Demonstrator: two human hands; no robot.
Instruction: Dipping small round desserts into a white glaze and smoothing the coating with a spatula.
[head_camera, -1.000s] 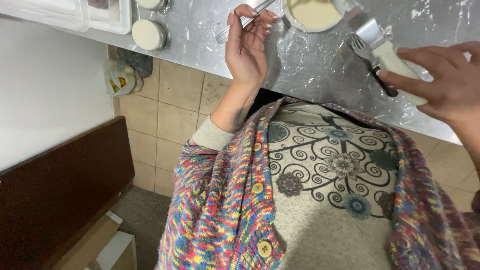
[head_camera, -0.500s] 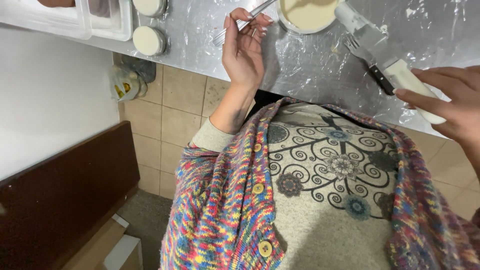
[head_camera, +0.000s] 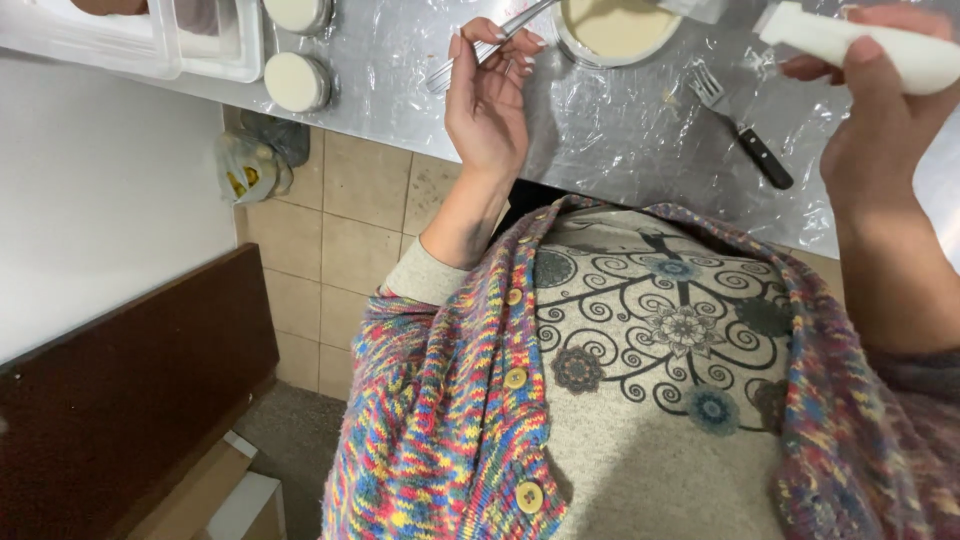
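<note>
1. Whisk: thin, shiny metal, wire loops pointing left and its handle slanting up to the right toward the bowl. It lies across the fingers of the left hand, above the foil-covered counter.
2. That left hand is raised with the palm turned toward the camera, fingers curled loosely round the whisk handle and the forearm coming up from a cream cuff.
3. Just right of it, at the top edge, a round metal bowl holds pale, smooth batter.
4. A fork with a black handle lies on the foil right of the bowl, tines toward the bowl, touched by neither hand.
5. The right hand is closed round a thick white handle, thumb on top, held above the counter; what the handle belongs to is cut off by the frame.
6. At the far left, 2 round white lids and a clear plastic tray sit on the counter.
</note>
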